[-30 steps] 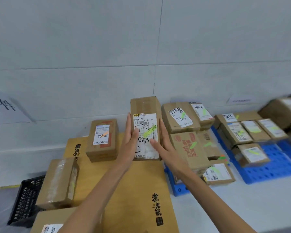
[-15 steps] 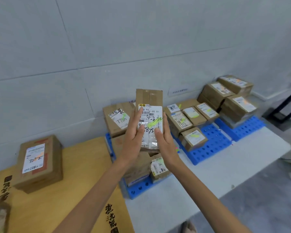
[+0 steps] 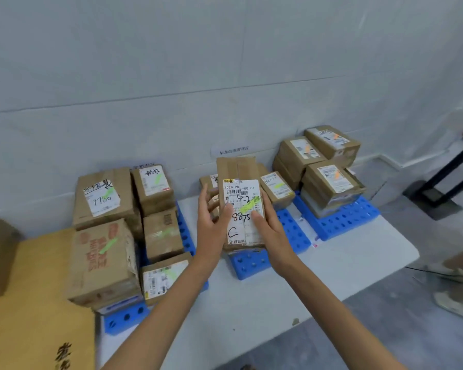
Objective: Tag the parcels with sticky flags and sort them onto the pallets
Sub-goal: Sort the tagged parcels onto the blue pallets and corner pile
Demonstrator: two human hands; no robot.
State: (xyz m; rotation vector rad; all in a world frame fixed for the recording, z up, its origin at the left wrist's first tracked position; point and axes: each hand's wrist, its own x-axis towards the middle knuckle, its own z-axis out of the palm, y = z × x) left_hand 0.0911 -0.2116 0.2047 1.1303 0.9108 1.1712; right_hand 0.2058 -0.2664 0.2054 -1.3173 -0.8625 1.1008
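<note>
Both hands hold one parcel (image 3: 241,198) between them: the left hand (image 3: 211,225) grips its left edge with the thumb on the front, and the right hand (image 3: 270,231) grips the right edge in the same way. This parcel is a long, flat cardboard box closed with brown tape. On its front there is a white shipping label (image 3: 242,222) with black handwriting, and a green sticky flag (image 3: 249,205) is stuck across it. The parcel stands above the front part of the middle blue pallet (image 3: 251,263); I cannot tell if it touches it. All pallets are of blue plastic with round holes and lie on the white bench (image 3: 332,265). The left pallet (image 3: 123,317) carries cardboard parcels with green flags. The right pallet (image 3: 345,222) carries stacked parcels with orange flags. A flat yellow-brown carton (image 3: 32,303) lies at the left.
</note>
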